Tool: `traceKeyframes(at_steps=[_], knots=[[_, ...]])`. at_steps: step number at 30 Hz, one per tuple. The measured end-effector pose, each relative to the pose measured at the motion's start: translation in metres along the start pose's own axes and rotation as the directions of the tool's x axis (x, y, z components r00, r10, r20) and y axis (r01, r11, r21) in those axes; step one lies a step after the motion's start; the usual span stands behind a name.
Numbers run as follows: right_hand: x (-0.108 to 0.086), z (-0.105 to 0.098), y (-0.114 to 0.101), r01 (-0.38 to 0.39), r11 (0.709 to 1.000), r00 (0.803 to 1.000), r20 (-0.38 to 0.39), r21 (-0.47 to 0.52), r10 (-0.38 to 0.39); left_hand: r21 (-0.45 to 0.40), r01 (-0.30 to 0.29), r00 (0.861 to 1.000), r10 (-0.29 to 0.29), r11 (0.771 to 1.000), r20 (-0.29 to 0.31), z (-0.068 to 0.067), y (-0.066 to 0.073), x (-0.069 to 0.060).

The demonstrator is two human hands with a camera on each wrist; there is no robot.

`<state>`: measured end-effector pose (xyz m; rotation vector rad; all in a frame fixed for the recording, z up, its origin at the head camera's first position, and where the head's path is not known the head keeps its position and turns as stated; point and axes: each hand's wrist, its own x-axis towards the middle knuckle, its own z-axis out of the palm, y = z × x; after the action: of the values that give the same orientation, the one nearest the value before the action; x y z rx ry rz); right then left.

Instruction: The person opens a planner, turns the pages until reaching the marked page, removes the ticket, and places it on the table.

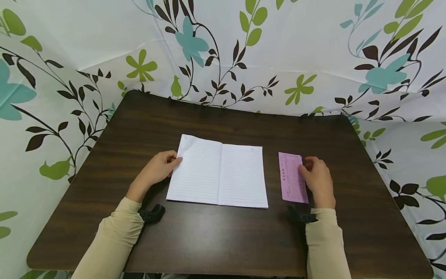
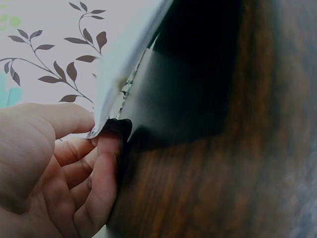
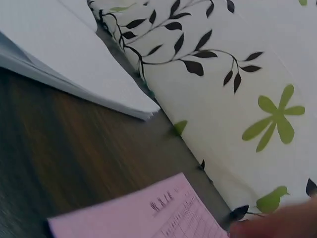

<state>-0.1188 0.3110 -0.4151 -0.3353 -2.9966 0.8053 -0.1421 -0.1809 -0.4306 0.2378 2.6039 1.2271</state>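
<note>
An open notebook (image 1: 242, 174) with blank ruled pages lies on the dark wooden table. At its left edge my left hand (image 1: 157, 170) pinches the pages and cover, thumb on top and fingers underneath. The left wrist view shows that edge of the notebook (image 2: 116, 79) raised off the table between thumb and fingers (image 2: 101, 186). To the right is a pink printed form pad (image 1: 292, 178). My right hand (image 1: 318, 181) grips its right edge, thumb over the top; the other fingers' undersides are hidden. In the right wrist view only part of the pink pad (image 3: 143, 213) shows.
The dark wood-grain table (image 1: 216, 240) extends around both items. A white cloth with leaf and flower prints (image 1: 296, 50) hangs behind and beside it. Each wrist wears a black camera band (image 1: 152, 214).
</note>
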Motion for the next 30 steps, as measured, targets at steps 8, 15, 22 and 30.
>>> traceKeyframes(at_steps=[8, 15, 22, 30], knots=[[-0.007, 0.045, -0.037, 0.384, 0.916, 0.906, 0.142, 0.114, -0.398, -0.006, 0.002, 1.0, -0.002, 1.0, 0.013, 0.0, 0.004, -0.001], [-0.011, 0.067, -0.041, 0.355, 0.931, 0.902, 0.232, 0.082, -0.365, -0.008, -0.003, 1.0, 0.003, 1.0, 0.01, -0.001, 0.009, 0.0], [-0.013, 0.069, -0.042, 0.365, 0.928, 0.899, 0.232, 0.071, -0.371, -0.024, -0.01, 1.0, 0.01, 1.0, 0.014, -0.002, 0.012, -0.002], [-0.011, 0.07, -0.047, 0.348, 0.933, 0.905, 0.227, 0.086, -0.359, -0.057, -0.12, 0.989, 0.115, 0.991, -0.088, -0.004, 0.044, -0.002]])
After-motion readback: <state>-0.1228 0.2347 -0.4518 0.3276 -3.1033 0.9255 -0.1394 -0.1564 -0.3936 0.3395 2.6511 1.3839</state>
